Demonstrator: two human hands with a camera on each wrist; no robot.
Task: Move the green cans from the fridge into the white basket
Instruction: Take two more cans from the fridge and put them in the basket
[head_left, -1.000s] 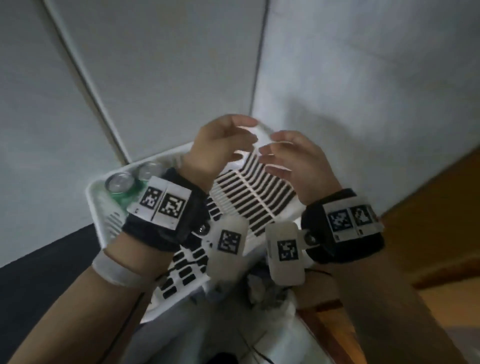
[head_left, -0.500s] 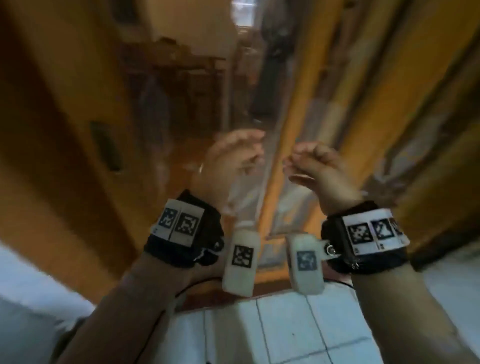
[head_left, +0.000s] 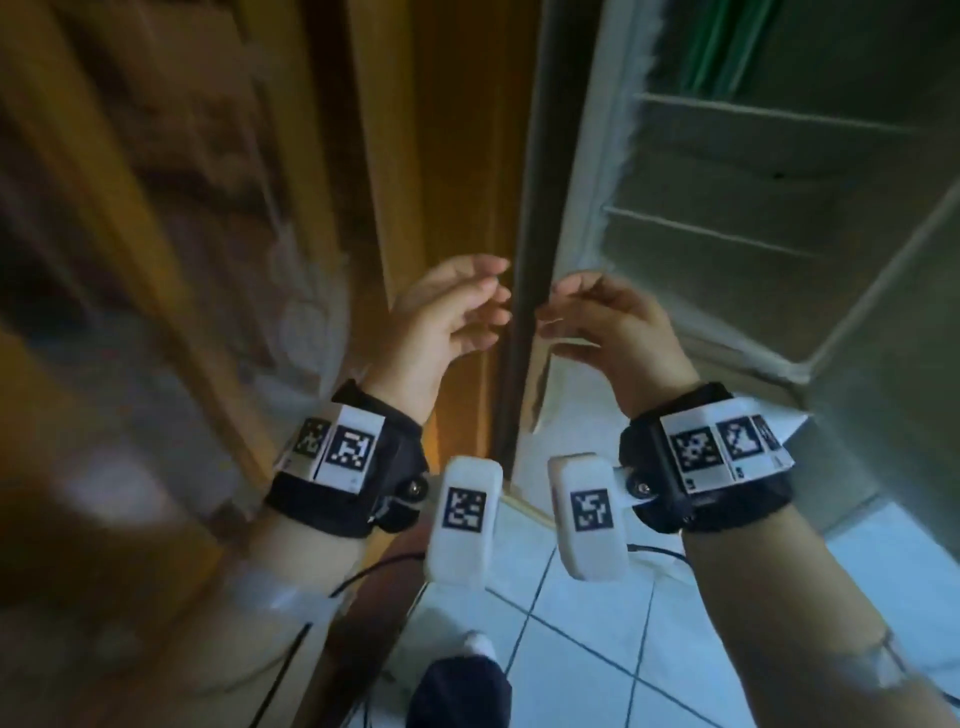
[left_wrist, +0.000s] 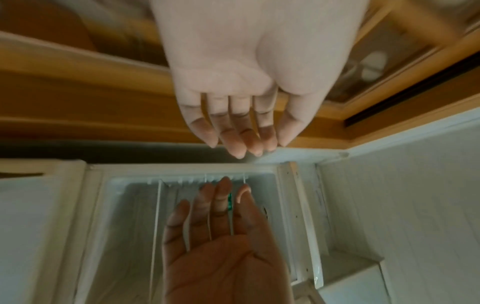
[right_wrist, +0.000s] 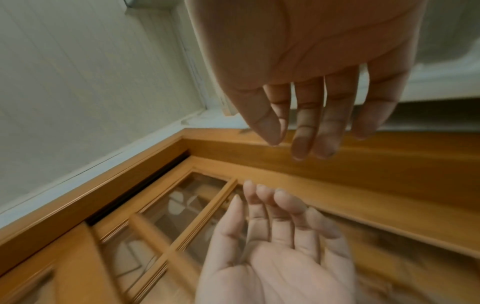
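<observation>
**Empty hands before the open fridge**

Left hand and right hand raised palm to palm, fingers loosely spread, holding nothing. Just apart at the fingertips. Beyond the right fingers, fridge open with bare wire shelves; a sliver of green can glimpsed between them. Beyond the left fingers, wooden door. Basket out of sight.

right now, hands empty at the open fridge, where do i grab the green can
Probably round its side wall, from the open front of the fridge, with the nearer right hand. The green can shows only as blurred upright streaks.
</observation>
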